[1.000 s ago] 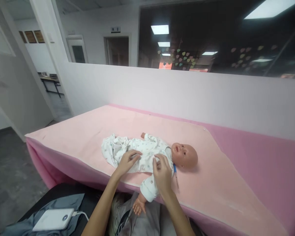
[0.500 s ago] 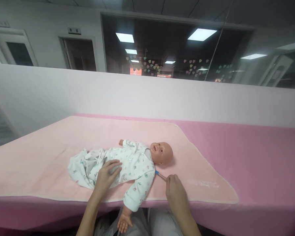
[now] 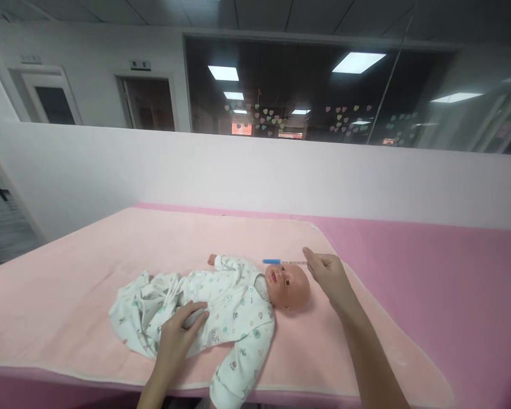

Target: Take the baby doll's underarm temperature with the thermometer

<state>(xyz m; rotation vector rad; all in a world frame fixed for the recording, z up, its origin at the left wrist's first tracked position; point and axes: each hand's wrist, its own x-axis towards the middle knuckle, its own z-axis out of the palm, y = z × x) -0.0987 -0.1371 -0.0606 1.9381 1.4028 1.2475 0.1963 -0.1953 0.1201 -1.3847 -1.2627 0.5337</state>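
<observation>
A baby doll (image 3: 287, 287) in a white printed outfit lies on its back, its head to the right. My left hand (image 3: 179, 329) rests on the outfit (image 3: 225, 301) at the doll's waist, thumb and fingers apart in a loose curve. Pinched in my right hand (image 3: 326, 270) is a thin, marked thermometer (image 3: 271, 261) with a blue end. It is held level just beyond the doll's head, blue end pointing left. My fingers hide its right end. The doll's near arm extends past the front edge, and its hand is out of view.
Under the doll is a peach mat (image 3: 80, 295) over a pink table cover (image 3: 451, 284). A low white partition (image 3: 255, 176) stands behind the table. Beyond it are doors and a dark window (image 3: 315, 74) with heart stickers.
My right hand has lifted the thermometer from beside the doll's near shoulder up and away, past its head. My left hand stays at the doll's waist. The camera view has shifted slightly.
</observation>
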